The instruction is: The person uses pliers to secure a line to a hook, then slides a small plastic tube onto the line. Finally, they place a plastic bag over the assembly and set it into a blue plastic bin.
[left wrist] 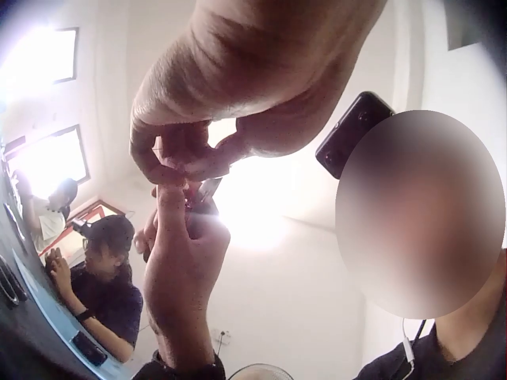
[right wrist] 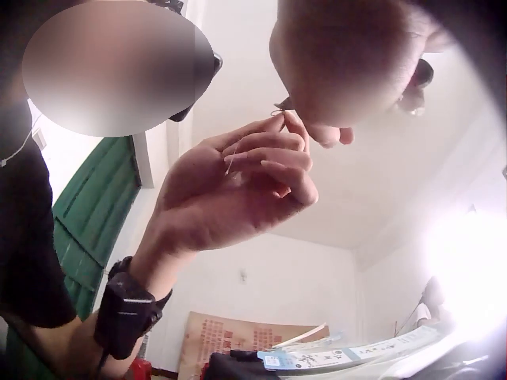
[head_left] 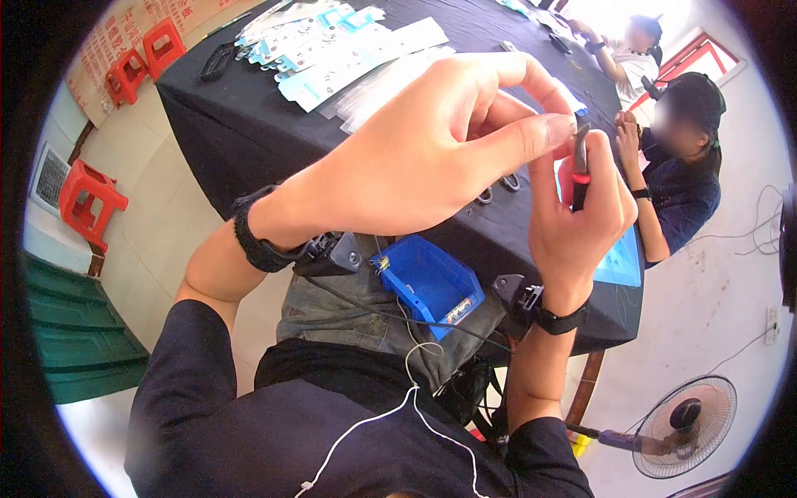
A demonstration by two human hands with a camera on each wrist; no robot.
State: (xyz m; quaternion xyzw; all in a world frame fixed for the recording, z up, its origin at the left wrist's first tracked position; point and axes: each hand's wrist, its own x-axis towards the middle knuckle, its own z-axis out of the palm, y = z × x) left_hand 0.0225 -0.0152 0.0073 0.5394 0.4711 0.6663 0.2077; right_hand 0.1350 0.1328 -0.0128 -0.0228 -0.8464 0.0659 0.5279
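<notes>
In the head view my left hand is raised over the table, thumb and index fingertip pinched together. From the right wrist view, a thin looped thread shows at the fingertips of the left hand, and a fine strand hangs across its fingers. My right hand grips a small metal-tipped tool with red and black on its handle. The tool's tip points up, close beside the left thumb. Whether the tip touches the thread, I cannot tell. The left wrist view shows both hands meeting, the right hand below.
Printed packets and clear bags lie on the black-covered table. A blue bin sits by the lap. Two people sit at the right side, the nearer one in a dark cap. Red stools and a fan stand around.
</notes>
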